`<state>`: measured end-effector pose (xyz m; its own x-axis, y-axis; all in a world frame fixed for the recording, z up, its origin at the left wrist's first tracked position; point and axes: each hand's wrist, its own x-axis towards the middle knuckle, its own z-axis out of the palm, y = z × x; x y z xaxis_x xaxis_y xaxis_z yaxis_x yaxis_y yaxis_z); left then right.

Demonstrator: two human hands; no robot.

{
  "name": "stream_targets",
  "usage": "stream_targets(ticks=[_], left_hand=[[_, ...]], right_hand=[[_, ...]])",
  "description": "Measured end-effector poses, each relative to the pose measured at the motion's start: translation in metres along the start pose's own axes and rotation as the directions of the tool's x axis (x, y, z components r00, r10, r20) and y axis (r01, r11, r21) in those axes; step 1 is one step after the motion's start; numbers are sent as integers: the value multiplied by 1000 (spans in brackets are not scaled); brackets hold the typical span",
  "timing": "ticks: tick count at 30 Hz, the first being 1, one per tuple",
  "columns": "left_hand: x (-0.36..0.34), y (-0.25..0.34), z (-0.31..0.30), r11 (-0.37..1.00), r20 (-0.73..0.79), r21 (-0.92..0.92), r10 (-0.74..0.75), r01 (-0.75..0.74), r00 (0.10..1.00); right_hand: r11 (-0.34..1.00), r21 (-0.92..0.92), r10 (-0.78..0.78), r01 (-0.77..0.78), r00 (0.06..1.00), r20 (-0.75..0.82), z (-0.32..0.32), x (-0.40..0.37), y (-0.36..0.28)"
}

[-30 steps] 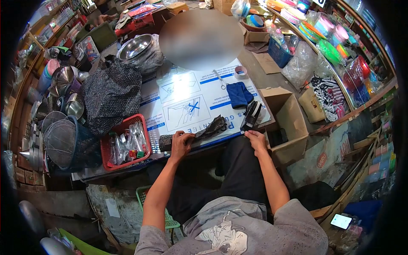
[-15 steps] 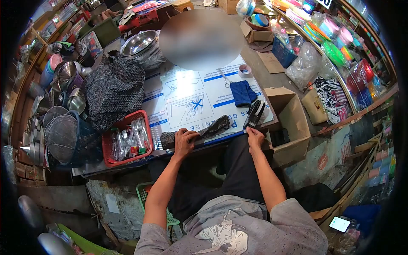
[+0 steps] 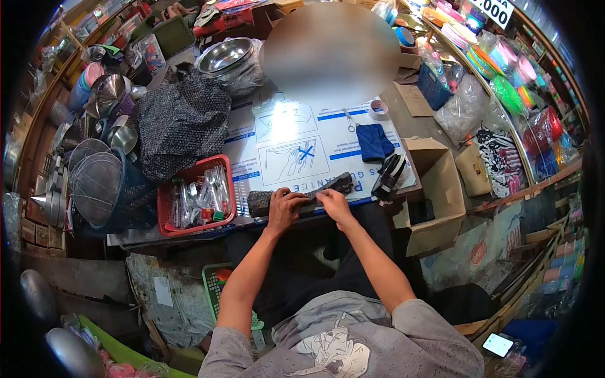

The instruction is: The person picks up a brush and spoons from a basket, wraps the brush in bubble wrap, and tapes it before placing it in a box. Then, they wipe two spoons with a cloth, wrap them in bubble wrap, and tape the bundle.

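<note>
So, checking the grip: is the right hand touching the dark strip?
Touching. The head view shows the right hand lying on the dark strip, with no gap between them.

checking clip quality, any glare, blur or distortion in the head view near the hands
Head view: heavy fisheye, black corners, shelves bowed at the edges; a blurred oval sits above the board, which shows mild glare; the left hand, the right hand and the dark strip they grip are sharp and evenly lit.
</note>
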<state>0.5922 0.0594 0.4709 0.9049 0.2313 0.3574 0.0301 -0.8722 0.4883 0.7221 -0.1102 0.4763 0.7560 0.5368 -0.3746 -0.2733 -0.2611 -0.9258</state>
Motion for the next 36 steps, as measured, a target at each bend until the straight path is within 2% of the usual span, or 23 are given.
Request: stream_targets(ticks=[2,6,10,14,19,21,22,24,26,28,30,31,33,36], left_hand=[[0,-3,0,1000,8,6,-3,3,1000],[-2,-6,3,1000,-19,-16,13,-14,1000],[-2,-7,2,998,-24,-61,5,-6,1000],[-1,-7,1,998,-53,-61,22,-25,998],[1,-10,4,994,-23,-101,-53,50,998],[1,-9,5,996,-28,-81,-30,28,999],[1,-7,5,998,-33,-61,-7,5,999],[1,-6,4,1000,-16,-9,0,0,1000],[3,-7,5,999,1,43,7,-7,1000],[7,-10,4,995,90,4,-98,98,991],[10,-16,5,994,99,-4,-110,111,989],[11,-20,6,993,108,-13,-115,117,987],[13,-25,7,990,126,-32,-130,135,983],[19,-29,7,980,165,-86,-161,177,973]], right_hand=[[983,-122,142,-136,989,40,13,11,-9],[948,-293,131,-123,991,8,25,27,2],[922,-337,199,-190,980,-8,27,37,14],[919,-298,252,-257,966,-54,28,42,22],[900,-314,297,-301,953,-63,31,40,12],[840,-434,318,-324,944,-89,31,38,8],[840,-434,318,-325,944,-90,32,37,10],[841,-492,181,-225,974,-135,34,31,10],[854,-468,175,-228,972,-154,37,22,6],[865,-446,172,-229,971,-166,42,19,15],[944,-314,44,-96,984,-170,48,11,24],[945,-313,45,-97,985,-169,52,7,26],[927,-367,-44,-80,946,-320,59,3,31],[916,-401,-118,-27,936,-333,60,6,38]])
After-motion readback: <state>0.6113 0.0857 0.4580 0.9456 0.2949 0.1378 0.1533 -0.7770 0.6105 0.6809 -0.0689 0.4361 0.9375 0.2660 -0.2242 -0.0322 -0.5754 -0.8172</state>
